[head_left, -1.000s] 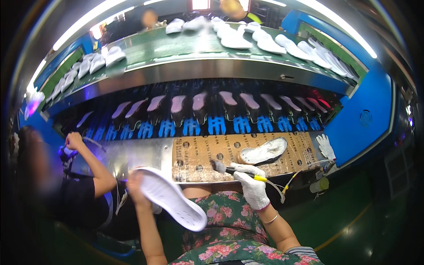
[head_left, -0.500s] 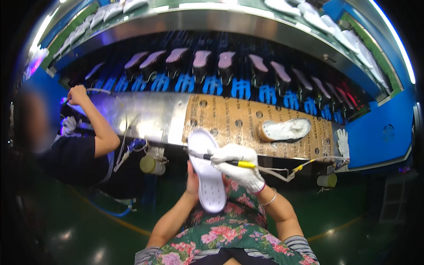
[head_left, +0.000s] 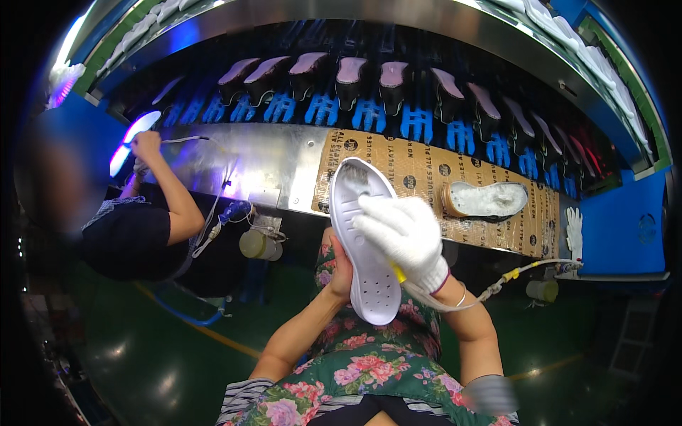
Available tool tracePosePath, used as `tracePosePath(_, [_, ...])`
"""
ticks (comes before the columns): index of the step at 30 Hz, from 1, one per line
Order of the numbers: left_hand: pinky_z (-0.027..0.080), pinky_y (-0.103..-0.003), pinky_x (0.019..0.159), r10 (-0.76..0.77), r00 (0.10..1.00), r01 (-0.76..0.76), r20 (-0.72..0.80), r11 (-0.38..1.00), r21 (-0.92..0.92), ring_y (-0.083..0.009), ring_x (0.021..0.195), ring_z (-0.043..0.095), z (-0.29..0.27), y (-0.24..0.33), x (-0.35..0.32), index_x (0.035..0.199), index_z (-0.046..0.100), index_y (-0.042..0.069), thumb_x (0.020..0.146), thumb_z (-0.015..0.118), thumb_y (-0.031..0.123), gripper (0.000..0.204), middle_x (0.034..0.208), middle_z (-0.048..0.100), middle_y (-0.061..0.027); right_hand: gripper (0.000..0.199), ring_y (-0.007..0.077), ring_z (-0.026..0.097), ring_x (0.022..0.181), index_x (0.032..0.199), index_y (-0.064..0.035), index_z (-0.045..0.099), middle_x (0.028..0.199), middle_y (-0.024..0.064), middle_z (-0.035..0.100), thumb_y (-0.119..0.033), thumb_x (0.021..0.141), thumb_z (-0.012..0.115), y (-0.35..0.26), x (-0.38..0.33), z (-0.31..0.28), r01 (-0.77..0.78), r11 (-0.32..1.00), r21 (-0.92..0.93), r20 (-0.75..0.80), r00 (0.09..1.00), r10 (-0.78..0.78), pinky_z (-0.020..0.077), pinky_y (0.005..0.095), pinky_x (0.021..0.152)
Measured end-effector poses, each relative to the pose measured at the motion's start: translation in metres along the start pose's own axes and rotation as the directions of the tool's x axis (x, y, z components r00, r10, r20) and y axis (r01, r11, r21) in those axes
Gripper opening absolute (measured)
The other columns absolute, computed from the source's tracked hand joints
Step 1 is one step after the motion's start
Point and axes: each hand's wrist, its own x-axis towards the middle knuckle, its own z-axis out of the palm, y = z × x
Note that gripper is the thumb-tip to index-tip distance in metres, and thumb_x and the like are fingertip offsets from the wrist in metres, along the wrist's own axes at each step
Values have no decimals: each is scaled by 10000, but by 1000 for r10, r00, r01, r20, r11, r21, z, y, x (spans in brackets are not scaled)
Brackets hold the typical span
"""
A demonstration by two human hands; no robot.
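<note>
Matt white foam sole (head_left: 364,241), knitted cloth glove (head_left: 405,238), brown cardboard sheet (head_left: 426,167) on glossy steel bench (head_left: 256,160).

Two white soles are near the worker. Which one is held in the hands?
The long white perforated sole, gripped from below by the bare left hand with the gloved right hand across it. The other sole lies flat on the cardboard mat.

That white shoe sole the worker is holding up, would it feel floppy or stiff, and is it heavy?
Probably light: the bare left hand props the white sole up alone by one edge. It looks fairly stiff, since it keeps its shape without drooping. Its moulded, perforated surface likely isn't very slippery, and the gloved right hand rests on it.
</note>
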Motion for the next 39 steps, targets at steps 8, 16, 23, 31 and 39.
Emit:
tracePosePath(8, [430, -468, 1211, 143, 928, -2, 343, 925, -381, -295, 1466, 493, -36, -8, 8, 1665, 278, 136, 919, 134, 931, 1100, 1608, 458, -136, 344, 315, 758, 986, 1080, -73, 800, 1162, 151, 794, -11, 742, 817, 6, -14, 0, -270, 894, 357, -14, 956, 294, 588, 401, 871])
tracePosePath(16, [412, -468, 1220, 34, 999, -34, 5, 992, -121, -286, 1477, 477, -37, 7, 12, 1663, 291, 149, 895, 154, 954, 1121, 1623, 454, -119, 328, 321, 756, 985, 1068, -99, 797, 1140, 122, 786, -57, 743, 808, 0, -9, 6, -99, 860, 502, 156, 987, 22, 580, 419, 819])
tracePosePath(23, [441, -486, 1198, 25, 996, -8, 80, 977, -213, -298, 1433, 526, -83, -13, 20, 1656, 317, 137, 896, 182, 961, 1130, 1613, 470, -128, 281, 293, 756, 989, 1051, -119, 787, 1154, 103, 783, -92, 774, 745, -10, -19, 18, -5, 930, 367, 92, 995, -31, 583, 409, 788])
tracePosePath(31, [433, -498, 1198, 69, 996, -78, -64, 987, -141, -308, 1433, 520, -56, 26, 30, 1651, 317, 142, 864, 225, 989, 1160, 1589, 496, -120, 351, 318, 758, 985, 1061, -93, 775, 1160, 127, 779, -58, 713, 810, 4, -23, 18, -32, 945, 325, 34, 999, 22, 583, 416, 794])
tracePosePath(39, [582, -464, 813, 186, 977, -116, 106, 878, -465, -347, 940, 689, -37, 46, 45, 1436, 532, 40, 701, 328, 1088, 1296, 1143, 686, -213, 308, 264, 755, 918, 1031, -134, 800, 1067, 61, 792, -65, 733, 843, -2, -30, 24, -102, 893, 439, -9, 993, 118, 588, 392, 784])
